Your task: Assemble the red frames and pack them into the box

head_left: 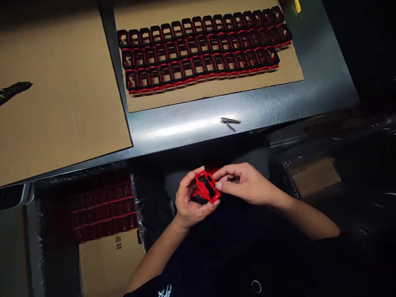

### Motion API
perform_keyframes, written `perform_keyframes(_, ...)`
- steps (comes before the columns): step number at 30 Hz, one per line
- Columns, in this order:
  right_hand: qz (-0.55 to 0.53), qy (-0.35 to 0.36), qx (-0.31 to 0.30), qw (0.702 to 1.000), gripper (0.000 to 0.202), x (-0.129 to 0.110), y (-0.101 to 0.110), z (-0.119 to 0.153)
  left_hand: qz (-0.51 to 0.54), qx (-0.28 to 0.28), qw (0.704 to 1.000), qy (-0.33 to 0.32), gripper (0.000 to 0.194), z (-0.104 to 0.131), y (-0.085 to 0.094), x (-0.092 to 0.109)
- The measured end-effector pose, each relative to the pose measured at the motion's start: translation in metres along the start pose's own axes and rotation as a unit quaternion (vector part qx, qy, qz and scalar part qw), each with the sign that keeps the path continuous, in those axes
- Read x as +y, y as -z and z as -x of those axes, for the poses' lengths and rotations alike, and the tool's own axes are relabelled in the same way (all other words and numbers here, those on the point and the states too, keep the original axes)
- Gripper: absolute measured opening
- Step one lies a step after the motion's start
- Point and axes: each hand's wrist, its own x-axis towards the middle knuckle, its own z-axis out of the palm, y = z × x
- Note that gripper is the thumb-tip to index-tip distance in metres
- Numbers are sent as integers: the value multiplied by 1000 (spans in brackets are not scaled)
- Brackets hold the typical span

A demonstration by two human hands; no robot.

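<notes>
My left hand [189, 203] is wrapped round a red and black plastic part [206, 187], held over my lap below the table edge. The part is tilted and shows a dark opening in its red frame. On its right side my right hand [243, 183] has thumb and fingertips pressed together at the red rim. Whether something small sits between those fingertips cannot be made out. Several similar red and black parts [198, 47] stand in three rows on a cardboard sheet [173, 101] on the metal table.
Small metal tools [231, 121] lie near the front edge of the table [161, 138]. Another cardboard sheet [68, 103] covers the left. A yellow-handled tool [297, 6] is at the top right. Below left, more red parts [105, 210] sit in a plastic-lined box; cardboard [315, 177] lies at right.
</notes>
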Motion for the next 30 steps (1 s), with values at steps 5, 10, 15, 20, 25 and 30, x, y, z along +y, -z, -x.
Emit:
perform_keyframes(5, -77, -24, -16, 997, 27, 11, 2, -4, 4, -9, 1000, 11, 87, 0, -2, 1)
perform_keyframes(10, -188, -45, -89, 977, 36, 23, -1, -8, 16, -18, 999, 29, 86, 1, -3, 2)
perform_keyframes(15, -248, -42, -90, 964, 36, 31, -4, -8, 4, -27, 999, 34, 86, 0, -4, 2)
perform_keyframes(20, -250, -38, -81, 964, 35, 32, -5, -10, 17, -26, 999, 27, 85, 0, -3, 0)
perform_keyframes(25, -257, -35, -115, 959, 35, 33, -9, -19, 59, -2, 997, 54, 84, 4, -4, -5)
perform_keyframes(30, -204, -52, -115, 971, 39, 29, -11, -24, 49, 38, 996, 64, 89, 20, 1, -3)
